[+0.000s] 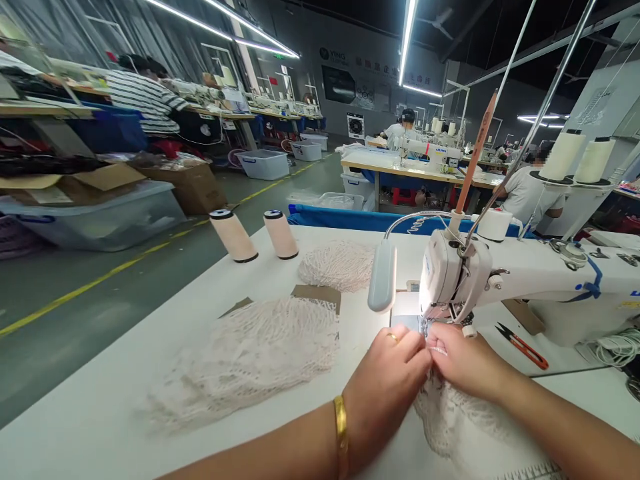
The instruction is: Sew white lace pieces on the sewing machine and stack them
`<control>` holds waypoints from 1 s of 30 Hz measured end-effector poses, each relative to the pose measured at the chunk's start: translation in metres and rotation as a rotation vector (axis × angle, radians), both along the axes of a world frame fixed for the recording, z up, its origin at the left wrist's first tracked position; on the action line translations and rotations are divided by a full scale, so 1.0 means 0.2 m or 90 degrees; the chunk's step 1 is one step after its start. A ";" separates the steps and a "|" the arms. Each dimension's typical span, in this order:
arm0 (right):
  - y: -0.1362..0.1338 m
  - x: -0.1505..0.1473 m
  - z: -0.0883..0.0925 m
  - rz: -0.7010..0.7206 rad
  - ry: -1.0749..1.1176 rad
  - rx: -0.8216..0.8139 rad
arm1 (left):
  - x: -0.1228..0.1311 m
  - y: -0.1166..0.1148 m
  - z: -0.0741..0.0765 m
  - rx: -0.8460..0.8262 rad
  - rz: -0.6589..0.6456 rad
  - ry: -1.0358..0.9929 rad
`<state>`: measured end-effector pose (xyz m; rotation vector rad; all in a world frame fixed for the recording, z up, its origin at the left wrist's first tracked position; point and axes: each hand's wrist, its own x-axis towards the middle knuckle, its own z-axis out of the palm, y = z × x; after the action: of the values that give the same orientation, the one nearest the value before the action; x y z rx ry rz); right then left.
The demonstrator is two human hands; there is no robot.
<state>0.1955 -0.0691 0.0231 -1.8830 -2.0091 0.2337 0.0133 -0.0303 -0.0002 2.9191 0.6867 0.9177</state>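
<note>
A person's two bare hands meet at the needle end of a white sewing machine (540, 280) on a white worktop (100, 427). The left hand (387, 380), with a gold ring (393, 337) on one finger and a gold bangle (341, 427) at the wrist, has its fingers curled in, its grip pinched closed on the edge of a pale lace piece (450, 413). The right hand (467, 363) comes in from the other side and touches the left at the fingertips, its grip likewise closed on the same edge. The lace piece lies on the worktop under both hands. Its far edge is just in front of the presser foot (425, 327), and the rest trails back toward the person.

A small grey lamp (383, 277) on a bendy neck hangs just left of the machine head. To the left of the hands lies a flat heap of lace (250, 353) resting partly on brown cardboard (317, 293), and a smaller heap (337, 265) sits behind it. Two cream thread cones (233, 235) stand near the far left edge. Red-handled snips (523, 345) lie to the right, beside the machine base.

Beyond is a workshop under strip lights — a person in a striped top (145, 100) sits far left, and another in a white shirt (530, 193) sits far right.
</note>
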 end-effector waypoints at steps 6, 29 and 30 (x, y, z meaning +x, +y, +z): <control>-0.11 0.04 -0.02 0.020 -0.142 0.077 | -0.01 0.02 -0.04 0.009 -0.070 -0.058; -0.10 0.06 -0.14 0.175 -0.047 0.184 | 0.01 0.06 -0.05 0.003 -0.004 -0.012; -0.10 0.07 -0.15 0.167 -0.048 0.183 | 0.01 0.06 -0.05 0.000 0.000 -0.015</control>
<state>0.2088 -0.0885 -0.0060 -1.4745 -2.2037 -0.0587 0.0154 -0.0173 -0.0100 2.9036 0.6843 0.9514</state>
